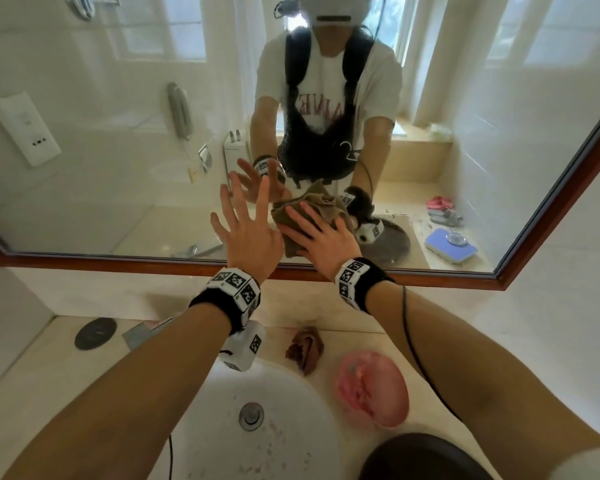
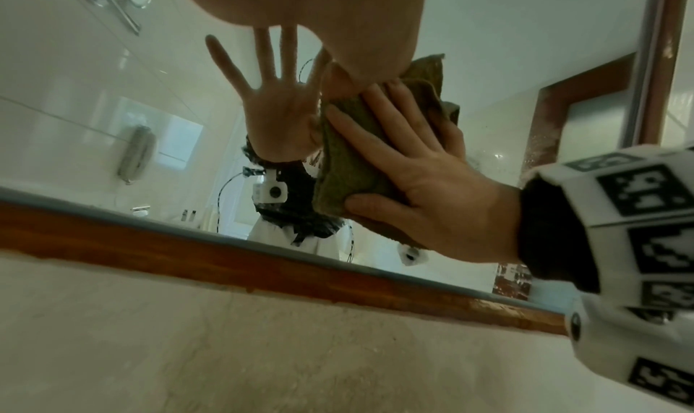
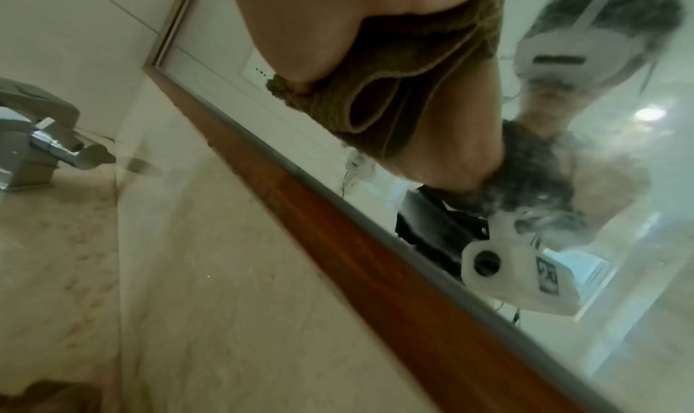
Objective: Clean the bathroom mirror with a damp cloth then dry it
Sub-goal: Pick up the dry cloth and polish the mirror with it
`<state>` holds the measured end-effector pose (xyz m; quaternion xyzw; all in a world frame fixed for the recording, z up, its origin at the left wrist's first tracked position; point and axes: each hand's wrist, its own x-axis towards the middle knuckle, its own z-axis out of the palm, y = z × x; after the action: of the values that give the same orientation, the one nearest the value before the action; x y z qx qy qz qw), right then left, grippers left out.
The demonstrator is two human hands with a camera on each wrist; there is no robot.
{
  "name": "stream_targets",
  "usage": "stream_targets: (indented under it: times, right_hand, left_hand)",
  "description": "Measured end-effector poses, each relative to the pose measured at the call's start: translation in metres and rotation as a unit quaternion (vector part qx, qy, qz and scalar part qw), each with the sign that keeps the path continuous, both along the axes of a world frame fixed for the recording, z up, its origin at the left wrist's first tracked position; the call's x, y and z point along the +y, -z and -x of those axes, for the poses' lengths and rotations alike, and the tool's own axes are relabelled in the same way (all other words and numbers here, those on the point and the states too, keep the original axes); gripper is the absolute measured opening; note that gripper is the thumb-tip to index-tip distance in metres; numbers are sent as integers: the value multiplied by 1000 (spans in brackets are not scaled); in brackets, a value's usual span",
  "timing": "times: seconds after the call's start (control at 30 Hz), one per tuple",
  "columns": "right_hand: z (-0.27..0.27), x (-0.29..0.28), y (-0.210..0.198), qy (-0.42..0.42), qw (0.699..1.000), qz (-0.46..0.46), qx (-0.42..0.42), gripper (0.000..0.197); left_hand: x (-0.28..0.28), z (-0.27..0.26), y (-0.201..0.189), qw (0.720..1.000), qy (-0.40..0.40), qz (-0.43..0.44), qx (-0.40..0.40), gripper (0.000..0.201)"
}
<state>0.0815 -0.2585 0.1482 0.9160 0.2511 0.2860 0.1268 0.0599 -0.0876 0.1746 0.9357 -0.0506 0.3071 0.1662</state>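
Observation:
The wood-framed bathroom mirror (image 1: 101, 140) hangs above the sink counter. My right hand (image 1: 317, 237) lies flat with straight fingers on a crumpled olive-brown cloth (image 1: 289, 245) and presses it to the lower middle of the glass. The left wrist view shows that right hand (image 2: 420, 179) spread over the cloth (image 2: 345, 167), thumb along its lower edge. The right wrist view shows the palm (image 3: 319, 33) over the folded cloth (image 3: 394, 98). My left hand (image 1: 248, 223) is just left of the cloth, fingers spread and straight at the glass, holding nothing. Whether it touches the glass I cannot tell.
Below the mirror's wooden frame (image 1: 118, 263) is a beige counter with a white sink (image 1: 291, 427). A second brown cloth (image 1: 307, 348) lies behind the basin, with a pink dish (image 1: 371, 389) to its right. The tap (image 1: 142, 332) and a dark round disc (image 1: 96, 332) are at the left.

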Motion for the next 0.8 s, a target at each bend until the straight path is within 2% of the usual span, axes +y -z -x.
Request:
stream_targets:
  times: [0.2, 0.43, 0.57, 0.8]
  right_hand:
    - [7, -42, -7, 27, 999, -25, -32, 63]
    - [22, -125, -11, 72, 994, -48, -65, 61]
    - [27, -175, 1, 100, 988, -83, -89, 66]
    - [49, -245, 34, 182, 969, -151, -72, 68]
  left_hand:
    - [-11, -1, -5, 1000, 1, -26, -4, 101]
    - [-62, 7, -1, 998, 32, -56, 9, 102]
    - [-100, 10, -1, 997, 48, -67, 10, 100]
    - [-155, 18, 2, 996, 54, -71, 5, 98]
